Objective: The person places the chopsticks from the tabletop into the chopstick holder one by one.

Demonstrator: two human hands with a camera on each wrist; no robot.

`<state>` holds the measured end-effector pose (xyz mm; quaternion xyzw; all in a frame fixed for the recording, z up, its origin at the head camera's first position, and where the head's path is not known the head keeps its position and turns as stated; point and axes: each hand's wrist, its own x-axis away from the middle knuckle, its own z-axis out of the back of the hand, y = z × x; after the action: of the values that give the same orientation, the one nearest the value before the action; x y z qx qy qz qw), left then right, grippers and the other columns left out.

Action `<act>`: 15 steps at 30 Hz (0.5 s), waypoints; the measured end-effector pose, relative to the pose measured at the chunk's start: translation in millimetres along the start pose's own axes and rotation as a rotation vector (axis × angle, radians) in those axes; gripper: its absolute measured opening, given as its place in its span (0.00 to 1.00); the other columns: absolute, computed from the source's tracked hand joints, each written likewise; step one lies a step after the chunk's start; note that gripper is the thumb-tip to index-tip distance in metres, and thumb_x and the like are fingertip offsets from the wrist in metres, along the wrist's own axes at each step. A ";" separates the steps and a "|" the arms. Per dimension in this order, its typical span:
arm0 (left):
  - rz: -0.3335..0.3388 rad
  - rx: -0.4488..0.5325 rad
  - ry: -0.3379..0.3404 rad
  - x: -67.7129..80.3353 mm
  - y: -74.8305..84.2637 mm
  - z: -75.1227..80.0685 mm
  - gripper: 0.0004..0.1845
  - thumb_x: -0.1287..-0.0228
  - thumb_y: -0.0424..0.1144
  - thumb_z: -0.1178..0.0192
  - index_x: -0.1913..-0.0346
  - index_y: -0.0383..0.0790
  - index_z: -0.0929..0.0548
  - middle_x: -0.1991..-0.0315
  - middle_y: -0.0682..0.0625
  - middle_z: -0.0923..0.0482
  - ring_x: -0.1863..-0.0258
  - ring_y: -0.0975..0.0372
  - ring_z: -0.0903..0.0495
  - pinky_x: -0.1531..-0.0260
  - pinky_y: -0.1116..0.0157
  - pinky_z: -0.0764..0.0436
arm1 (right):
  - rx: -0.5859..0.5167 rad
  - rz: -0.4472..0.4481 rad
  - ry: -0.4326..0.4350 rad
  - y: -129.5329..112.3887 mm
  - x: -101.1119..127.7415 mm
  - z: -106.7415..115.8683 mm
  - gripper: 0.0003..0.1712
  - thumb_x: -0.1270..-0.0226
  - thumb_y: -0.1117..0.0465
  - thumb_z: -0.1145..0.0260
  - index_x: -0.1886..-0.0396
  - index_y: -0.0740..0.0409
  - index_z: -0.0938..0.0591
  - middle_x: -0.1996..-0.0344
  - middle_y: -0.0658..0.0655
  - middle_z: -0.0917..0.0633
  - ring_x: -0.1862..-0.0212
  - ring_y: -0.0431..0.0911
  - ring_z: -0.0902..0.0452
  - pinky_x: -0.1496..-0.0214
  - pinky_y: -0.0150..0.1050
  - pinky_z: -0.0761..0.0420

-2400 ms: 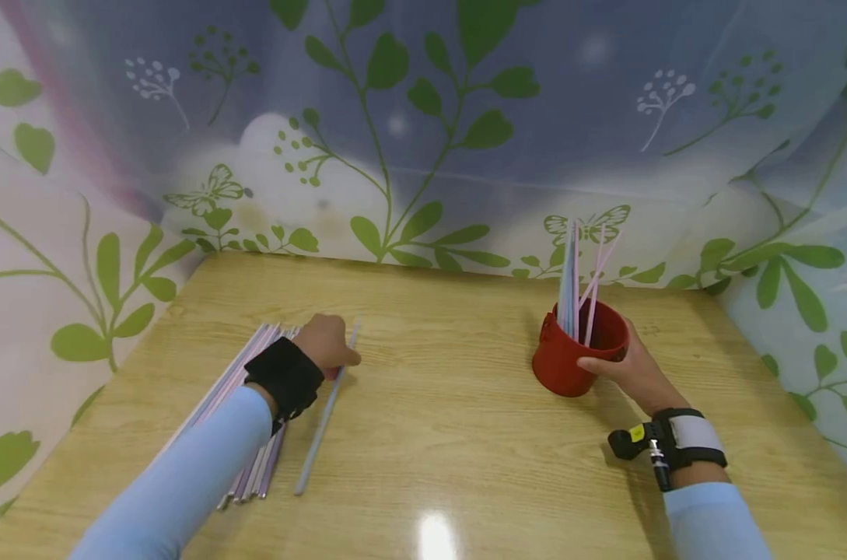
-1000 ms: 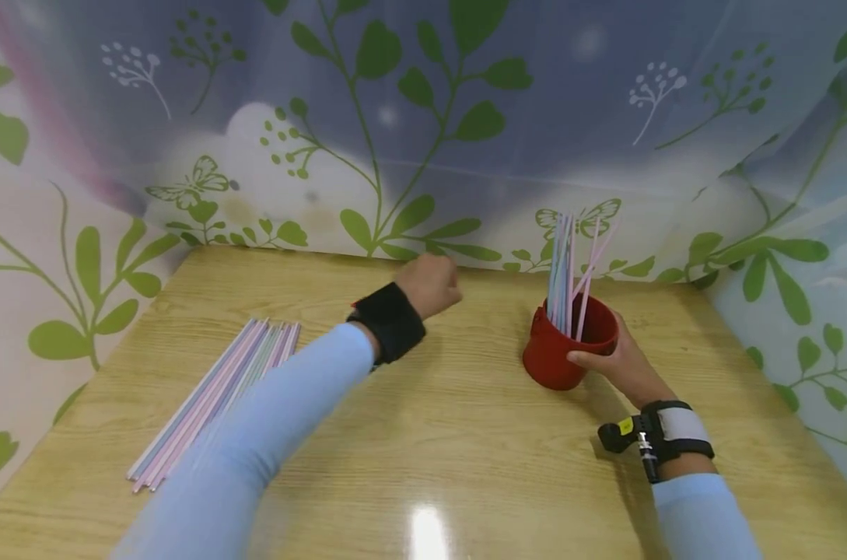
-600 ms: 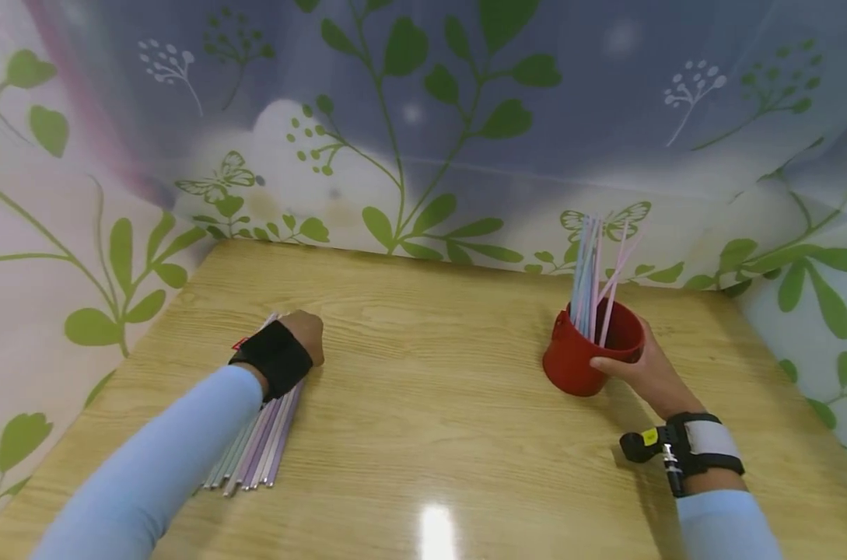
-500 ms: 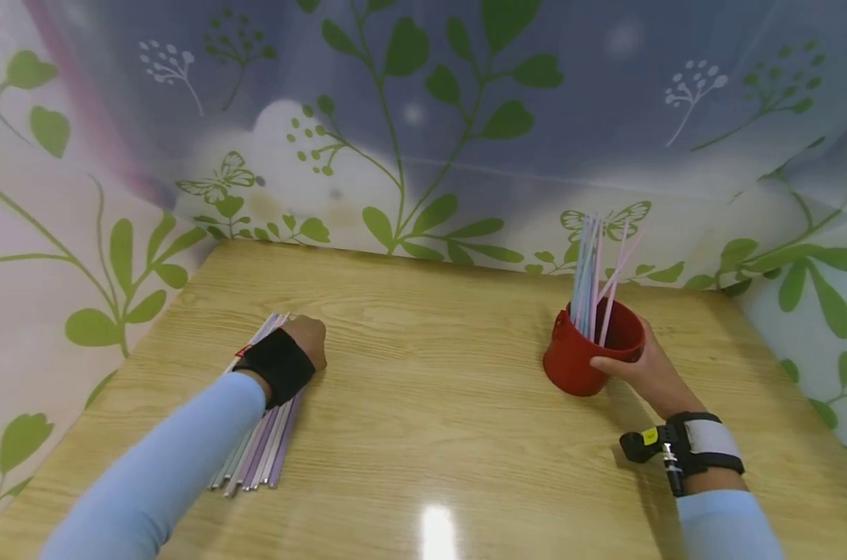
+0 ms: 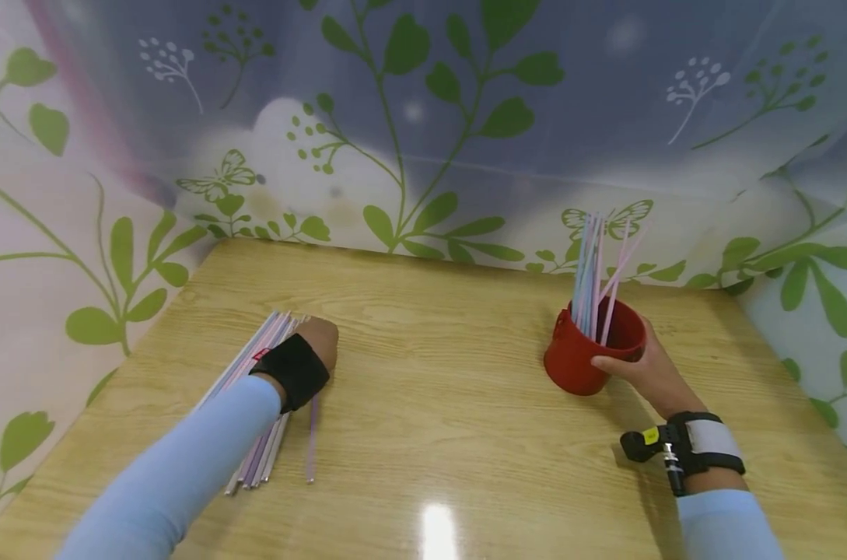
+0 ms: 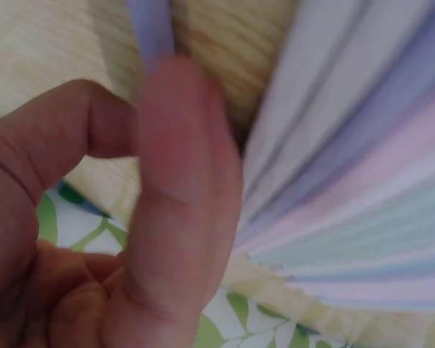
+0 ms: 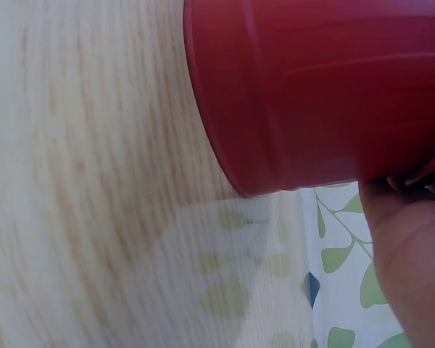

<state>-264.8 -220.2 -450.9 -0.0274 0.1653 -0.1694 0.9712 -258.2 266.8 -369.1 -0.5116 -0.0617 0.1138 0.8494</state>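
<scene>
Head view: looking forward and down over the wooden table [image 5: 437, 373]. Left wrist view: pressed close on the straw pile [image 6: 362, 188] at 9 o'clock. Right wrist view: tight beside the red cup [image 7: 312, 87] at 2 o'clock, shared with head.

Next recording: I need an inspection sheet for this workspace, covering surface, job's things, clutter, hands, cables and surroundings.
Surface: glossy light wooden table, with a lamp glare.
Job's things: red plastic cup holding upright pastel straws; flat pile of pastel straws; one purple straw lying apart beside the pile.
Clutter: nothing seen.
Hands: left hand on the pile, pinching a straw; right hand grips the cup.
Cables: nothing seen.
Surroundings: leaf-printed curtain encloses three sides.
</scene>
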 end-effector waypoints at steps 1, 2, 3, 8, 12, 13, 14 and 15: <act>0.014 0.027 -0.030 -5.2 0.5 -2.4 0.10 0.60 0.28 0.59 0.90 0.41 0.34 0.87 0.51 0.36 0.86 0.63 0.38 0.91 0.66 0.36 | 0.000 0.001 0.002 -0.3 -0.4 1.0 0.44 0.47 0.58 0.39 0.37 0.42 0.57 0.41 0.55 0.43 0.46 0.43 0.43 0.57 0.21 0.32; 0.071 0.106 -0.086 -11.3 4.3 4.6 0.09 0.63 0.28 0.58 0.91 0.41 0.34 0.87 0.50 0.35 0.86 0.62 0.36 0.91 0.64 0.35 | 0.002 0.002 0.006 -0.4 -0.9 1.7 0.44 0.47 0.58 0.39 0.37 0.42 0.57 0.41 0.55 0.43 0.45 0.44 0.43 0.57 0.21 0.32; 0.114 0.154 -0.156 -14.5 14.2 26.4 0.08 0.63 0.27 0.55 0.90 0.39 0.32 0.85 0.47 0.32 0.85 0.60 0.33 0.88 0.63 0.32 | 0.008 -0.003 0.007 -0.6 -1.4 2.5 0.45 0.47 0.57 0.39 0.37 0.42 0.57 0.41 0.55 0.43 0.45 0.44 0.43 0.54 0.25 0.31; 0.238 0.259 -0.213 -32.8 37.4 52.1 0.13 0.59 0.25 0.56 0.93 0.41 0.37 0.90 0.51 0.38 0.91 0.62 0.39 0.92 0.65 0.39 | 0.021 -0.013 0.018 -1.0 -0.9 4.4 0.45 0.47 0.56 0.39 0.37 0.42 0.58 0.41 0.54 0.43 0.45 0.46 0.43 0.52 0.30 0.30; 0.279 0.296 -0.228 -42.0 41.2 33.6 0.15 0.55 0.25 0.56 0.93 0.41 0.36 0.91 0.52 0.39 0.91 0.63 0.42 0.93 0.65 0.41 | 0.019 0.009 0.018 2.1 -0.8 1.9 0.44 0.47 0.57 0.39 0.37 0.44 0.57 0.42 0.55 0.42 0.46 0.44 0.43 0.56 0.23 0.32; 0.313 0.296 -0.266 -46.3 44.4 32.9 0.15 0.56 0.27 0.54 0.93 0.42 0.37 0.91 0.52 0.39 0.91 0.63 0.42 0.93 0.65 0.40 | 0.016 0.013 0.014 2.8 -0.9 1.0 0.44 0.47 0.57 0.39 0.37 0.45 0.57 0.42 0.56 0.42 0.45 0.45 0.43 0.56 0.23 0.32; 0.330 0.317 -0.291 -46.8 52.9 45.4 0.15 0.56 0.30 0.52 0.94 0.42 0.38 0.92 0.53 0.41 0.92 0.63 0.43 0.93 0.66 0.41 | 0.018 0.017 0.009 3.2 -0.7 0.6 0.45 0.47 0.57 0.39 0.37 0.45 0.57 0.42 0.56 0.42 0.45 0.45 0.43 0.56 0.23 0.32; 0.345 0.336 -0.351 -47.7 64.0 62.7 0.17 0.54 0.34 0.50 0.95 0.42 0.38 0.93 0.53 0.41 0.92 0.63 0.43 0.93 0.66 0.41 | 0.018 0.020 0.005 3.2 -0.4 0.6 0.45 0.47 0.57 0.40 0.37 0.46 0.57 0.41 0.57 0.43 0.45 0.46 0.43 0.56 0.23 0.32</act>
<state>-266.0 -144.1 -383.8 0.1333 -0.0331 -0.0196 0.9903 -259.1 268.7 -371.6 -0.5048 -0.0534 0.1217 0.8530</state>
